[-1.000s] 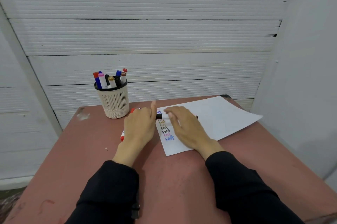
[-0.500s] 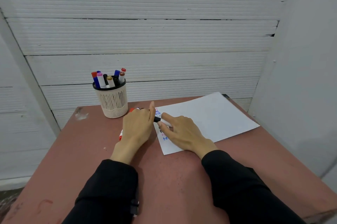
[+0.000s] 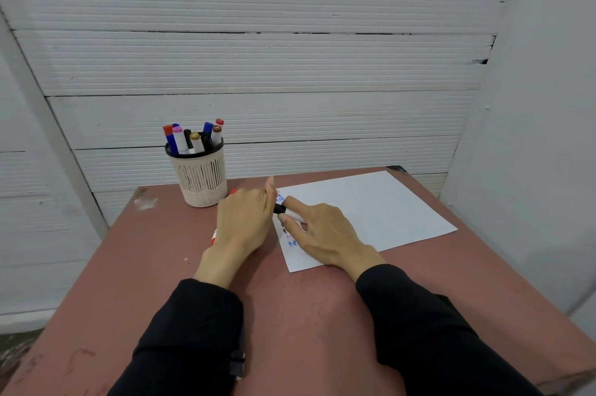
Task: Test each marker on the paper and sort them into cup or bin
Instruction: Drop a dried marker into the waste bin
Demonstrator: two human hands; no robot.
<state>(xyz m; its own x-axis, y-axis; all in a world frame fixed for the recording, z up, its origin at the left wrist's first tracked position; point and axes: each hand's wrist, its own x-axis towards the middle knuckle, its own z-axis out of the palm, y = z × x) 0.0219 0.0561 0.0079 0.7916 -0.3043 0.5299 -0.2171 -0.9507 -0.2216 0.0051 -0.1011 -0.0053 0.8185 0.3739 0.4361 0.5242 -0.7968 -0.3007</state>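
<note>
Nearest you, your two black sleeves [image 3: 419,324] reach forward over the reddish-brown bench [image 3: 306,331]. Your left hand [image 3: 243,221] lies palm down beside the left edge of the sheet, its index finger pointing straight away from you; the other fingers are hidden from this angle, so you cannot tell whether they hold anything. From under that hand two red-tipped ends show, one [image 3: 213,237] on the near side and one [image 3: 233,191] on the far side; whether they belong to one marker or two is unclear.

Your right hand [image 3: 322,231] rests on the near left corner of the single white sheet of paper [image 3: 371,208] and pinches one white-barrelled marker with a black cap [image 3: 285,211] between thumb and forefinger. The marker lies low over the paper, its black end towards your left hand and just beside it. Under and around your right hand, a column of small handwritten coloured words [image 3: 292,242] runs down the paper's left margin; most are covered.

Farther off, to the left, one cream slotted pen cup with a black rim [image 3: 201,179] stands upright on the bench. You can count roughly nine capped markers [image 3: 193,139] standing in it: red, blue, pink, black, gold and brown caps. Behind the bench rises a white ribbed wall [image 3: 258,73].
</note>
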